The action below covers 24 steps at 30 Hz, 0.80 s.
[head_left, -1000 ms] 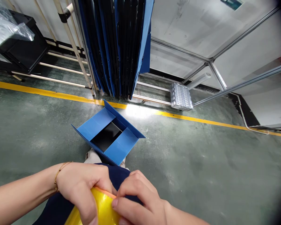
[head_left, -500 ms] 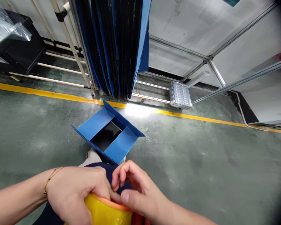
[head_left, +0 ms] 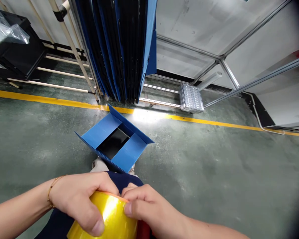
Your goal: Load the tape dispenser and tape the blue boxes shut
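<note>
A wide yellow roll of tape point(head_left: 117, 219) with an orange inner rim is close to me at the bottom of the head view. My left hand point(head_left: 83, 199) is closed around its left side, thumb on the shiny outer face and fingers over the far rim. At the right edge of the roll, my right hand point(head_left: 149, 204) is closed, with its thumb pressed on the tape and its fingers curled behind. A dark red part point(head_left: 143, 229) shows beneath my right hand; most of it is hidden. Just beyond my hands, a blue box point(head_left: 131, 152) stands on the floor, its flaps folded partly over the dark opening.
Folded blue and black sheets point(head_left: 114, 49) stand upright in a rack behind the box. A metal frame point(head_left: 221, 59) holds clear plastic trays point(head_left: 191, 98) low down. At the left are a black bin point(head_left: 17, 53) and beige pipes. A yellow line point(head_left: 204, 122) crosses the green floor.
My right hand has come down from above the roll and closed on its right edge. My left thumb now lies across the outer face, and the roll has tilted to show more of it.
</note>
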Tool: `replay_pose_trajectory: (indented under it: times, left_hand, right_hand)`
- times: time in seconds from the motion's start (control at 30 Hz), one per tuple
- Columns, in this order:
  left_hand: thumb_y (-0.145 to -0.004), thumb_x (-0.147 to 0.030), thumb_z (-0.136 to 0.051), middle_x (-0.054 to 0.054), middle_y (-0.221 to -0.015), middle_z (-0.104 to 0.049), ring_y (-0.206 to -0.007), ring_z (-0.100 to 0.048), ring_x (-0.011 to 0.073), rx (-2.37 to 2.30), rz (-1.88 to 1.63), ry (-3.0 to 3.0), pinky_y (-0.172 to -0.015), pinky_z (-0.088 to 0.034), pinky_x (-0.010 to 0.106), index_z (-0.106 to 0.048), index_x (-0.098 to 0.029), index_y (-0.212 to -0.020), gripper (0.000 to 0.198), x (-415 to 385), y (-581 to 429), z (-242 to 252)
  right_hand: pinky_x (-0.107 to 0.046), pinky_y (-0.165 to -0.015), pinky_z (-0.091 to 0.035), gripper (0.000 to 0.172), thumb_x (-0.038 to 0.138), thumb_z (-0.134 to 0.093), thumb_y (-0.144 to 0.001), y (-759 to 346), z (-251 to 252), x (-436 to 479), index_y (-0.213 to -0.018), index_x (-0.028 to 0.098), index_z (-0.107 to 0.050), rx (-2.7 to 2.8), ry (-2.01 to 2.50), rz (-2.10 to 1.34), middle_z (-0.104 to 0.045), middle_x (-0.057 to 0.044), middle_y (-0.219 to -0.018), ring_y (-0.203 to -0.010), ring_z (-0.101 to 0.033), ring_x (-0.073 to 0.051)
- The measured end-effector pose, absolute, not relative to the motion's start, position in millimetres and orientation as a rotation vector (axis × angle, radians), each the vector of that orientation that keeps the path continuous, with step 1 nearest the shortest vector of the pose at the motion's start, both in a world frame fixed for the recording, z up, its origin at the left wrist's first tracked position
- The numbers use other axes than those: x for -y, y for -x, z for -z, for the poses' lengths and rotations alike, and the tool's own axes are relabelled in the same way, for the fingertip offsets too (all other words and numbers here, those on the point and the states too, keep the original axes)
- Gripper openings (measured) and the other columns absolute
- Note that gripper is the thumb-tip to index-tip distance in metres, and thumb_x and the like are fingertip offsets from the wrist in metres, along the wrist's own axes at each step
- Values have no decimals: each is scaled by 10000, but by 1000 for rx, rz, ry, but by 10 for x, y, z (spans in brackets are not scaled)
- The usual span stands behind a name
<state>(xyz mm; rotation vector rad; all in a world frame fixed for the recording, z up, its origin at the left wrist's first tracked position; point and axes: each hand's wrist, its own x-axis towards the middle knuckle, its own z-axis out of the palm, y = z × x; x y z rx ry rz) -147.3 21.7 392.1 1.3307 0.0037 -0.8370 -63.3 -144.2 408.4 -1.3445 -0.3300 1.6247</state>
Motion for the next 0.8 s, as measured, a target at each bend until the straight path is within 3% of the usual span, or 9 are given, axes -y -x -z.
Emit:
replay_pose_trajectory:
  times: [0.13,0.27,0.8]
  left_hand:
    - [-552,-521,-529,5,-777,-474,-694,-435,156,-260,776,-1539,-598,-378,228,-482,-184,-789,415,-203,1600,-3966]
    - [-597,-609,-375,5,-692,-395,-658,-387,150,-405,617,-1636,-596,-333,241,-425,-168,-646,446,-119,1683,-3928]
    - [-567,-556,-405,0,-647,-343,-689,-321,168,-422,626,-1586,-683,-304,277,-342,-186,-575,375,-107,1574,-4041]
  right_hand:
    - [-218,-471,-242,155,288,-414,-564,630,-4119,1462,-506,145,-426,274,1327,-1609,-370,19,-578,-500,-324,-63]
    - [-195,-384,-217,142,272,-394,-571,610,-4177,1432,-498,151,-393,297,1353,-1664,-369,21,-604,-424,-310,-33]
    - [-187,-380,-218,98,222,-401,-549,567,-4248,1352,-485,148,-393,228,1342,-1743,-360,31,-604,-425,-312,-25]
